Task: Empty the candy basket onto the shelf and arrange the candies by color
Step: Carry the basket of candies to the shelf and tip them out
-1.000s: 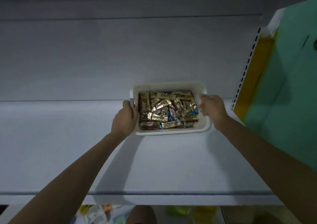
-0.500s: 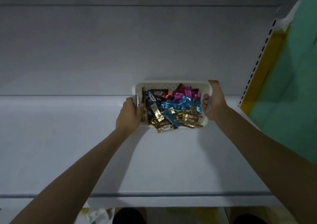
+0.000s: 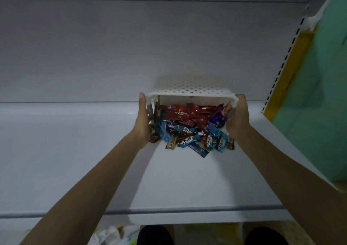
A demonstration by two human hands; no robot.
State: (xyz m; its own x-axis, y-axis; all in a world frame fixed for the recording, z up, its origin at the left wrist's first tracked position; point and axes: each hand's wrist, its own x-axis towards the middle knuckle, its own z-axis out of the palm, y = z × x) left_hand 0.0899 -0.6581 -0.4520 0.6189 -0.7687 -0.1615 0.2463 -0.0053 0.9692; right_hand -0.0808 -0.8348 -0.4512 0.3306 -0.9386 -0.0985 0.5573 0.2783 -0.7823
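basket (image 3: 191, 89) tips mouth-first toward me so the candies (image 3: 187, 130) spill onto the shelf (image 3: 75, 160); my left grip (image 3: 143, 121) and right grip (image 3: 238, 115) each curl round a side rim to steer the pour.

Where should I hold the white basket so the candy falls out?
Hold the basket by its short end rims, one hand from each side, as the left hand and right hand do. It is tipped mouth-forward, so the ends are clear of the candies spilling onto the shelf.
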